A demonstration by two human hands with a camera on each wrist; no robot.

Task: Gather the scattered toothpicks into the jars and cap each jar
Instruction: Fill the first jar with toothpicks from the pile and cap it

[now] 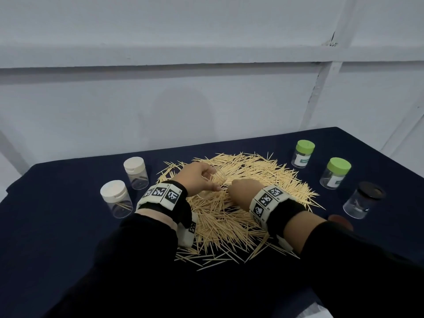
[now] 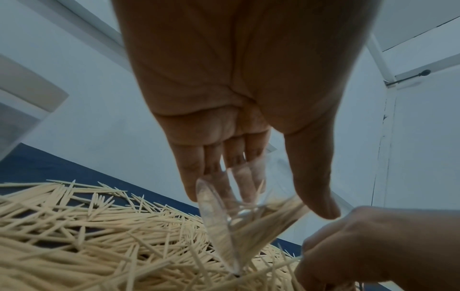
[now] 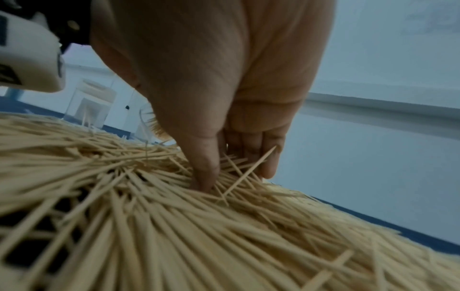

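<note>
1. Head view: left hand (image 1: 197, 177) grips a clear uncapped jar (image 1: 218, 176), tilted over the toothpick pile (image 1: 234, 203) at centre of the desk (image 1: 57, 226); right hand (image 1: 243, 191) just beside it, fingers down in the pile.
2. Left wrist view: fingers and thumb wrap the jar (image 2: 239, 212), toothpicks inside.
3. Right wrist view: thumb and fingers (image 3: 268, 157) pinch toothpicks in the pile (image 3: 174, 226).

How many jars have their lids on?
5. Two white-lidded jars stand left of the toothpicks, two green-lidded jars and a black-lidded jar right. The left hand holds an uncapped jar.
</note>
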